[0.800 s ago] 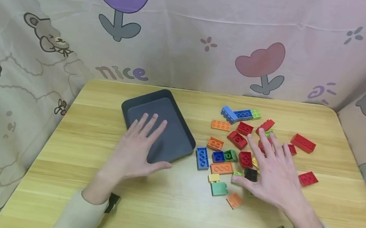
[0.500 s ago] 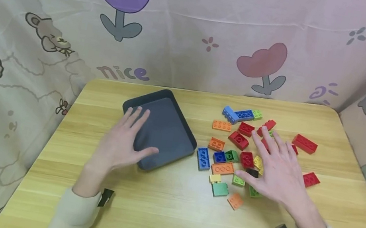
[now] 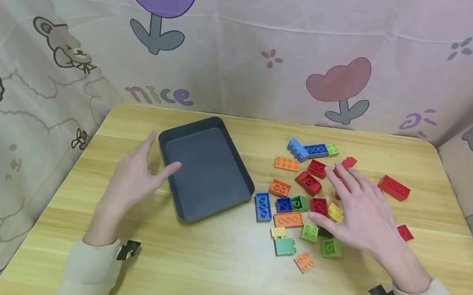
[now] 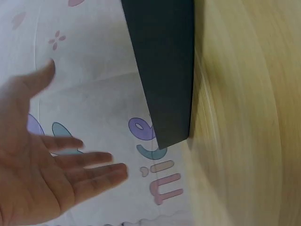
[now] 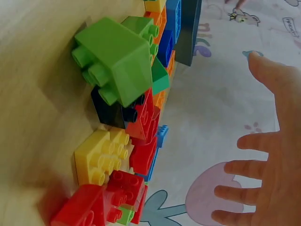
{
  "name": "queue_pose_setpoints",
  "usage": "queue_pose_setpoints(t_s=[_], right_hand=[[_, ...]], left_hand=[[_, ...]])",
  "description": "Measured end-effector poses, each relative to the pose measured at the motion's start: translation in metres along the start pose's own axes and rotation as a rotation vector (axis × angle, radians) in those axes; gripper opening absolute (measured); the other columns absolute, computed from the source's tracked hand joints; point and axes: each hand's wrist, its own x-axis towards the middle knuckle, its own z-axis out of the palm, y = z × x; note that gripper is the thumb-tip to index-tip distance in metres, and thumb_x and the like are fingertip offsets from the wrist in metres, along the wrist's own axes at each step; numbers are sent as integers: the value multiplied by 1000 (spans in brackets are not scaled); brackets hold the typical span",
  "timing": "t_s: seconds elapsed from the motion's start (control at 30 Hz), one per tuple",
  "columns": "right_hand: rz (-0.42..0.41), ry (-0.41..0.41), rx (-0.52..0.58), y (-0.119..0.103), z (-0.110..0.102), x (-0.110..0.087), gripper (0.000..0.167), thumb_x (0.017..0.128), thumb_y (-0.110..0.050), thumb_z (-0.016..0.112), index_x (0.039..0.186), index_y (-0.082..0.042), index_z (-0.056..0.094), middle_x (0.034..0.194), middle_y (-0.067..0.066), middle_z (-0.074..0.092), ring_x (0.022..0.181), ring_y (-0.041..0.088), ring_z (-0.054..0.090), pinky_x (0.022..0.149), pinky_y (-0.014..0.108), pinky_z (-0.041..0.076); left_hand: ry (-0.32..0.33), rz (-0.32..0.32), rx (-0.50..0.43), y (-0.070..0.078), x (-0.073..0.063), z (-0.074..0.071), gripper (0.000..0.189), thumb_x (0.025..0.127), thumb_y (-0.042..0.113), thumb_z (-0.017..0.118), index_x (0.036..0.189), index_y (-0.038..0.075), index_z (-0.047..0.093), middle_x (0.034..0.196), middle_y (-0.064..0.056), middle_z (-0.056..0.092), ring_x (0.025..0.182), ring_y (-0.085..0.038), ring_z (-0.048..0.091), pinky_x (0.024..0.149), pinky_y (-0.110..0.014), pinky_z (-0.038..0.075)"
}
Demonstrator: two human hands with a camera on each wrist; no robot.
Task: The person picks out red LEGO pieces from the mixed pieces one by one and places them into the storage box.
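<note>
My left hand [image 3: 130, 179] hovers beside the left edge of a dark grey tray [image 3: 208, 174], thumb spread toward it and holding nothing. In the left wrist view the tray's side wall [image 4: 164, 70] stands apart from the left hand [image 4: 51, 165]. Over the right part of the building bricks my right hand [image 3: 364, 213] is spread, gripping none. The right wrist view shows a gap between the right hand [image 5: 268, 160] and a green brick [image 5: 115, 59], a yellow brick [image 5: 99, 155] and a black brick [image 5: 110, 110]. Some bricks are hidden beneath that hand in the head view.
Several loose bricks lie right of the tray, among them a blue brick [image 3: 263, 207], an orange brick [image 3: 304, 261] and a red brick [image 3: 393, 188]. The wooden table [image 3: 212, 289] ends at a patterned cloth [image 3: 245, 39] behind.
My left hand has moved left from over the tray to beside its left edge. The right hand stays over the bricks, shifting slightly to the right. Tray and bricks look unmoved.
</note>
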Motion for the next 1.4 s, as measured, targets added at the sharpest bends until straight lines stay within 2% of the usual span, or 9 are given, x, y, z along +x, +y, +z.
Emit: queue_pose_setpoints(t_s=[0.23, 0.43, 0.53, 0.63, 0.77, 0.97, 1.1, 1.23, 1.4], right_hand=[[9, -91, 8, 8, -3, 14, 103, 86, -74, 70, 163, -12, 39, 167, 22, 41, 144, 52, 46, 115, 75, 44], [-14, -121, 4, 15, -6, 31, 98, 85, -68, 77, 159, -11, 47, 163, 22, 47, 140, 52, 52, 109, 73, 50], [-30, -124, 19, 17, -5, 37, 92, 85, -61, 81, 156, -11, 51, 162, 23, 48, 139, 53, 53, 108, 74, 51], [-39, -124, 37, 21, -3, 42, 89, 85, -57, 82, 155, -10, 52, 160, 23, 50, 139, 53, 53, 106, 74, 52], [-47, -126, 38, 25, -3, 48, 86, 86, -54, 83, 152, -7, 54, 156, 24, 54, 137, 52, 56, 102, 71, 56], [-16, -145, 34, 28, -7, 53, 85, 85, -51, 84, 152, -8, 55, 155, 24, 55, 138, 52, 55, 108, 73, 52], [-8, -157, 35, 30, -9, 57, 83, 86, -48, 83, 153, -8, 54, 156, 25, 54, 139, 51, 54, 110, 73, 51], [-29, -141, 24, 33, -10, 61, 79, 86, -46, 83, 150, -7, 57, 153, 25, 57, 135, 51, 56, 105, 71, 55], [-48, -119, 13, 35, -10, 66, 76, 85, -44, 84, 146, -5, 60, 148, 25, 61, 131, 50, 60, 101, 68, 58]], left_hand=[[-54, -193, -130, -13, 9, -7, 107, 100, 70, 55, 165, -6, 19, 158, -38, 43, 136, -54, 56, 113, -67, 51], [-118, -281, -152, -24, 18, -8, 89, 103, 60, 55, 153, -12, 43, 151, -35, 54, 136, -51, 58, 117, -64, 49], [-150, -300, -193, -29, 23, -7, 81, 105, 52, 57, 153, -12, 44, 149, -33, 57, 127, -47, 66, 118, -62, 48], [-191, -324, -291, -32, 28, -5, 78, 107, 45, 58, 156, -11, 38, 151, -33, 55, 118, -42, 73, 121, -59, 47], [-215, -355, -377, -35, 35, -2, 73, 106, 37, 61, 157, -10, 37, 151, -32, 55, 122, -41, 71, 122, -55, 47], [-191, -371, -386, -35, 45, 5, 69, 102, 31, 68, 150, -13, 46, 137, -30, 66, 114, -34, 76, 100, -36, 64], [-170, -384, -391, -35, 50, 9, 65, 100, 27, 71, 146, -14, 52, 132, -31, 68, 105, -28, 79, 90, -24, 66], [-169, -401, -452, -34, 54, 13, 60, 100, 18, 70, 146, -15, 51, 135, -35, 65, 87, -17, 81, 85, -24, 67], [-163, -440, -541, -33, 58, 18, 57, 99, 6, 66, 148, -16, 47, 139, -38, 61, 69, -1, 72, 78, -19, 67]])
